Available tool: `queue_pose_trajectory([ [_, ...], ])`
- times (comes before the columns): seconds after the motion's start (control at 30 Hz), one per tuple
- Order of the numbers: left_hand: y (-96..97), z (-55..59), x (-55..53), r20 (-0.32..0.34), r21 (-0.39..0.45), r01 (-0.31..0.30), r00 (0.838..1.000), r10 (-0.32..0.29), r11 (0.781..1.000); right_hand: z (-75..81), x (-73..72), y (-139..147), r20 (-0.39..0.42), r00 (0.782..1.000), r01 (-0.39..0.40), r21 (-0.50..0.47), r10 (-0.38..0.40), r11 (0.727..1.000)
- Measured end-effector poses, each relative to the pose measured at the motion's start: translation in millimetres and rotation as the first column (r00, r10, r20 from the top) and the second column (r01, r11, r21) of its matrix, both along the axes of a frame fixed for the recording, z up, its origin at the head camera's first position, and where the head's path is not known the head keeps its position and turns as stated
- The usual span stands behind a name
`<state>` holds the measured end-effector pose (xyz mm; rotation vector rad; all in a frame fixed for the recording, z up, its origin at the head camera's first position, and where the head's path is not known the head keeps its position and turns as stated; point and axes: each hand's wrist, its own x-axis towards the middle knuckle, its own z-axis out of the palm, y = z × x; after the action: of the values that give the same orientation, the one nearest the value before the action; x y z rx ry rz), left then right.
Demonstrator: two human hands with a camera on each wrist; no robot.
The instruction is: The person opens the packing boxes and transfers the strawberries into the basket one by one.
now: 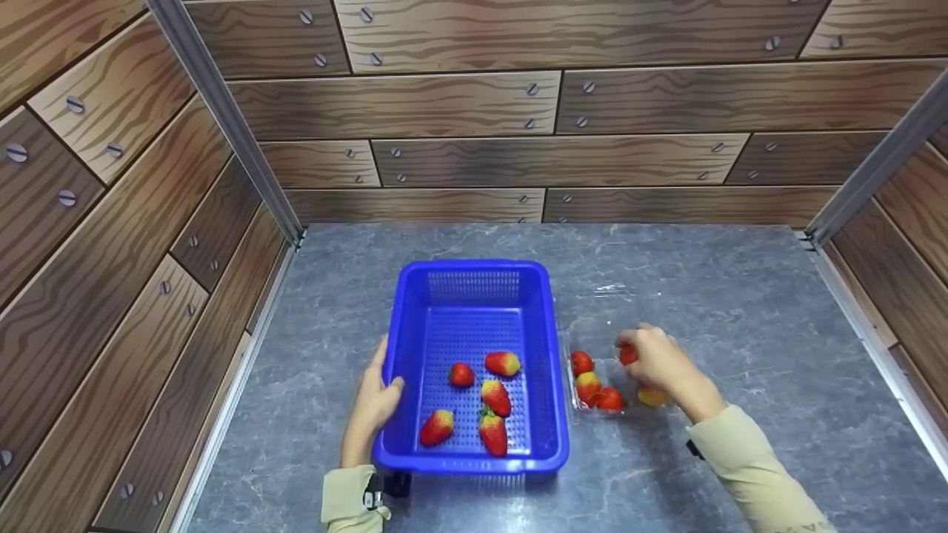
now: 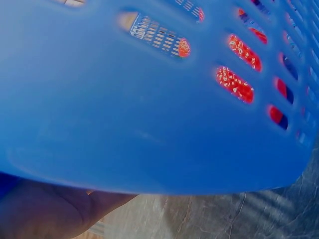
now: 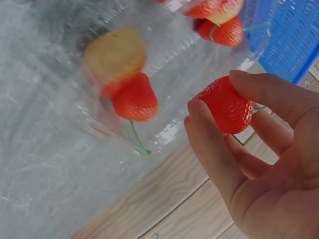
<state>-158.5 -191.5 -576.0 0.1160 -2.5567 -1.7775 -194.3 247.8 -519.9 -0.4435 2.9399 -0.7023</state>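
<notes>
Strawberry (image 1: 628, 354), right of centre in the head view, is pinched between thumb and fingers of the right hand (image 1: 661, 361); a light squeeze seems best. Left hand (image 1: 375, 402) grips the blue basket (image 1: 470, 333), centre frame, best held steady

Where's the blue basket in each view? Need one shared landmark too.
Head: blue basket below centre, left hand at its left rim.
Left wrist: fills most of the picture, close up.
Right wrist: only part of it, upper right corner.
Shared landmark: grey marbled tabletop, visible in all three.
</notes>
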Motion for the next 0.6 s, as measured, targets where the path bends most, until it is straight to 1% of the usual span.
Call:
queue_pose_trajectory([
  [0.13,-0.3,-0.2,0.5,-0.021,-0.007,0.009,1.000,-0.010,1.000,9.3,0.9,-5,-0.029,1.000,-0.011,0.005,0.011,1.000],
  [0.27,-0.4,-1.0,1.2,-0.014,-0.001,0.007,1.000,-0.007,1.000,19.4,2.0,-17,-0.046,0.999,-0.024,0.010,0.024,1.000],
  [0.43,-0.1,-1.6,1.0,-0.012,-0.018,-0.003,1.000,0.003,1.000,29.7,4.2,-38,-0.135,0.989,-0.063,0.015,0.065,0.998],
  [0.6,0.2,0.9,-0.7,-0.010,-0.025,-0.003,1.000,0.002,1.000,38.7,3.8,-63,-0.189,0.977,-0.102,0.010,0.102,0.995],
])
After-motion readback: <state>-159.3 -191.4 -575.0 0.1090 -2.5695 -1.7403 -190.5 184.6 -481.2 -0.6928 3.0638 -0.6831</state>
